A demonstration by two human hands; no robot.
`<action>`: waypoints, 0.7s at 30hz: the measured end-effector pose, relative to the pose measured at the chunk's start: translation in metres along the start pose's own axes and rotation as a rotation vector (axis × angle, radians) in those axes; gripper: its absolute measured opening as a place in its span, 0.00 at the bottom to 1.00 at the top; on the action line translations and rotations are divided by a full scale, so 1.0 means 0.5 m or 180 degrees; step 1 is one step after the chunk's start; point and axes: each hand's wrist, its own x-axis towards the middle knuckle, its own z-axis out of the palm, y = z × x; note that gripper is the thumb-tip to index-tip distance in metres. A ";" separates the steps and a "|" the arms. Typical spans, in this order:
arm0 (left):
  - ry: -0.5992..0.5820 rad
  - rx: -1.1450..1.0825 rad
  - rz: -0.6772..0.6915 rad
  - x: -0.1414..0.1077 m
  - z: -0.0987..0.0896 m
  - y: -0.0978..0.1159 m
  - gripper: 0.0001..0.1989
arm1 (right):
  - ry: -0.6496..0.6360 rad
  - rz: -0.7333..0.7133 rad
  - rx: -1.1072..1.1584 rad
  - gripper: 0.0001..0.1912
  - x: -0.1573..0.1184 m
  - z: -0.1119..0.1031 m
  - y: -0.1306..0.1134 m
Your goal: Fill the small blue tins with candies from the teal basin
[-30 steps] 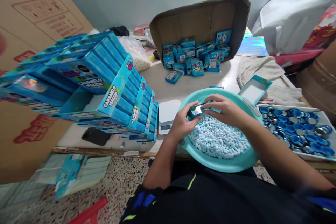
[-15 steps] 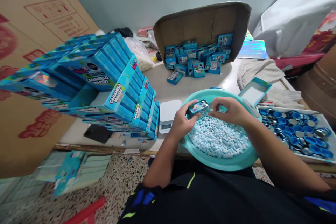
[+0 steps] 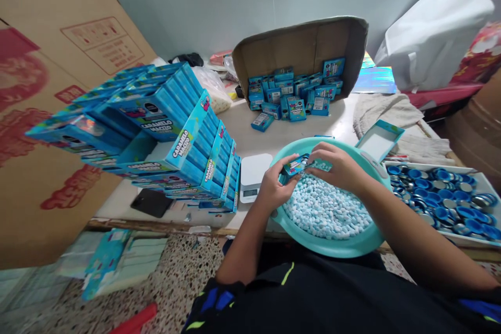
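My left hand is wrapped round a small blue candy box, tilted over a turquoise basin. Something round and shiny shows at the box's right end. My right hand is at that end, its thumb and fingers closed on the box's edge or flap. Small white and pale-blue candies fill the lower part of the basin, below both hands.
Left stands a tall stack of blue display cartons, beside a white scale and a black phone. Behind, a cardboard box holds small filled boxes. Right are a white tray of round blue-and-silver tins and an open carton.
My right hand has moved left from just beside the candy box to its end and now touches it. The candy box has turned slightly in my left hand. The view has shifted a little.
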 end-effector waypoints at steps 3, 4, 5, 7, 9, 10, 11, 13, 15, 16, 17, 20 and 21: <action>0.0034 0.0072 0.0008 -0.001 -0.001 0.004 0.24 | 0.0025 0.0081 0.0008 0.10 -0.002 -0.003 0.013; 0.0069 0.0071 0.0004 -0.002 -0.001 0.004 0.24 | 0.0036 0.0122 -0.0007 0.10 -0.003 -0.003 0.015; 0.0112 0.0066 0.0000 -0.002 -0.001 0.004 0.24 | 0.0046 0.0166 -0.0024 0.10 -0.004 -0.002 0.016; 0.0205 0.0055 -0.0007 -0.004 -0.001 0.003 0.24 | 0.0062 0.0236 -0.0040 0.09 -0.004 0.001 0.013; 0.0315 0.0038 0.0007 -0.006 0.000 0.002 0.24 | 0.0026 0.0274 -0.0037 0.12 -0.004 0.005 0.005; 0.0370 0.0024 0.0030 -0.007 0.000 0.002 0.24 | -0.0020 0.0282 -0.0031 0.14 -0.004 0.007 0.000; 0.0414 0.0010 0.0063 -0.007 0.000 0.003 0.23 | -0.0078 0.0275 -0.0032 0.16 -0.003 0.008 -0.004; 0.0453 0.0002 0.0134 -0.009 0.001 0.004 0.23 | -0.0194 0.0219 -0.0052 0.17 -0.002 0.009 -0.010; 0.0422 0.0036 0.0198 -0.010 0.001 0.006 0.23 | -0.0174 0.0122 -0.0061 0.14 -0.001 0.008 -0.011; 0.0408 0.0064 0.0222 -0.010 0.001 0.006 0.23 | -0.0077 0.0078 -0.0060 0.11 -0.001 0.007 -0.010; 0.0409 0.0090 0.0238 -0.010 0.001 0.005 0.23 | 0.0055 0.0046 -0.0053 0.08 -0.001 0.005 -0.007; 0.0558 0.0084 0.0216 -0.011 0.004 0.001 0.21 | 0.0474 0.0087 -0.0037 0.08 -0.004 0.001 0.005; 0.0653 0.0050 0.0191 -0.012 0.006 0.000 0.21 | 0.0544 0.0158 -0.0050 0.09 -0.005 0.000 0.008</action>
